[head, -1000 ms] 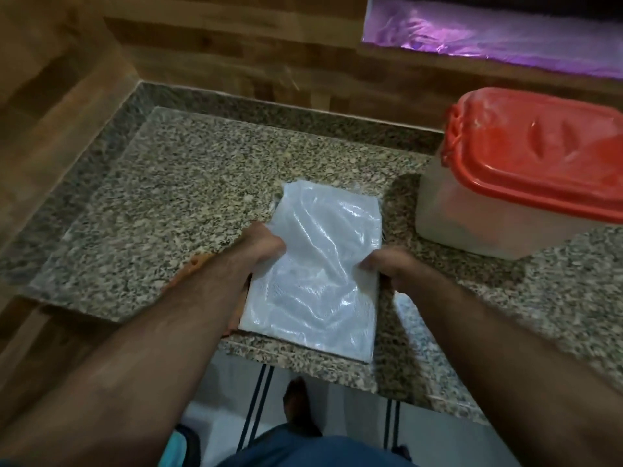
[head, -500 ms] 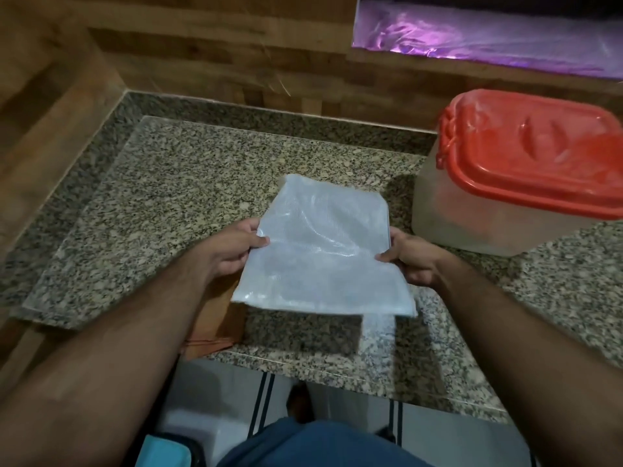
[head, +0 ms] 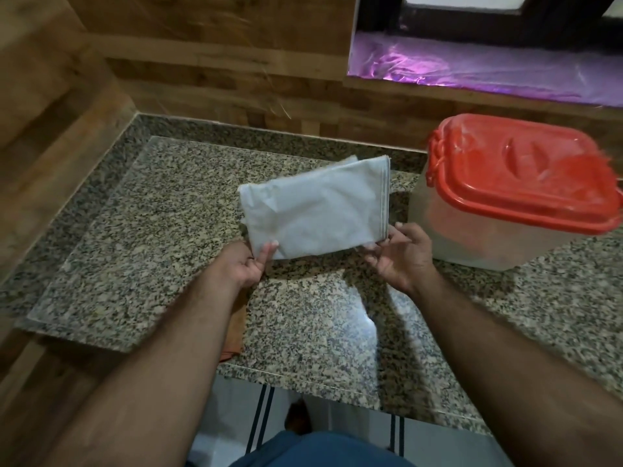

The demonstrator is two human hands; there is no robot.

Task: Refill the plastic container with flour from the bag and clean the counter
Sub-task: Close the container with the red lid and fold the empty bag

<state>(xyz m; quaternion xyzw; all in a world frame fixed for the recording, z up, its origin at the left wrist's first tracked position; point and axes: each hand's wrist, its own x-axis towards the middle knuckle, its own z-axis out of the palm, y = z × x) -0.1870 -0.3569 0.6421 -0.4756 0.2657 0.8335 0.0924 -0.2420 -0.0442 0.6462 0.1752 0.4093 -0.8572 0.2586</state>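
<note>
**Folded bag held off the counter, lid on the container**

Head view, the only one we have. Both hands are up over the granite counter (head: 141,237), and between them is the white plastic bag (head: 313,214), folded flat into a neat rectangle and tilted, clear of the stone. The left hand (head: 247,267) pinches the bag's lower left corner, thumb on top, fingers underneath. The right hand (head: 399,256) takes the lower right corner at the fingertips, palm turned up, other fingers loosely spread. A two-corner hold like that keeps a limp, flattened bag from unfolding or sagging, which looks like the point here.

Just to the right stands the plastic container (head: 499,237), translucent walls, red lid (head: 526,183) seated on top. It sits near the bag but apart from it, near the back wall. Whether it holds flour I cannot tell through the cloudy sides.

Under the left forearm, a brownish cloth (head: 234,335) lies near the counter's front edge, close at hand for wiping, I'd judge. The bag looks flat and empty, so my read is that the pouring is done and this is the tidy-up stage.

Purple film (head: 488,72) covers the window ledge behind.
</note>
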